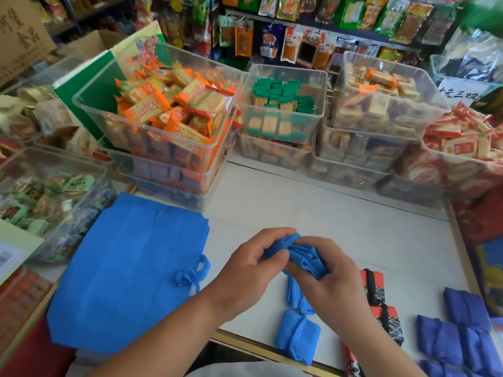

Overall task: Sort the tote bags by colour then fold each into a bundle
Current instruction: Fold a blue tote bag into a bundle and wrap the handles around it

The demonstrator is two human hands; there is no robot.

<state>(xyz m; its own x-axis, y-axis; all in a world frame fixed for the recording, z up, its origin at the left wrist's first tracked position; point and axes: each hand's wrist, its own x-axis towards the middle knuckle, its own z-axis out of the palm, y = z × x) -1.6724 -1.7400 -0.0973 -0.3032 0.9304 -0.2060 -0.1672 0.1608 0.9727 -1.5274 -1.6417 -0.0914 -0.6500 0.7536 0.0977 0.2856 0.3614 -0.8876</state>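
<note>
Both hands hold a light blue tote bag (pixel 304 257) that is rolled into a tight bundle above the white table (pixel 340 221). My left hand (pixel 253 270) pinches its top end; my right hand (pixel 332 278) wraps its lower part. Below them lie two finished light blue bundles (pixel 296 336), one partly hidden by my right hand. A flat, unfolded light blue tote (pixel 128 273) lies at the left with its handles to the right. Red-and-black patterned bundles (pixel 377 289) sit right of my wrist. Dark blue bundles (pixel 457 338) lie at the lower right.
Clear plastic bins of wrapped snacks (pixel 168 112) stand stacked along the back of the table and at the left (pixel 49 197). More bins (pixel 381 104) and hanging snack packets fill the rear. A red surface (pixel 479 213) borders the table's right edge.
</note>
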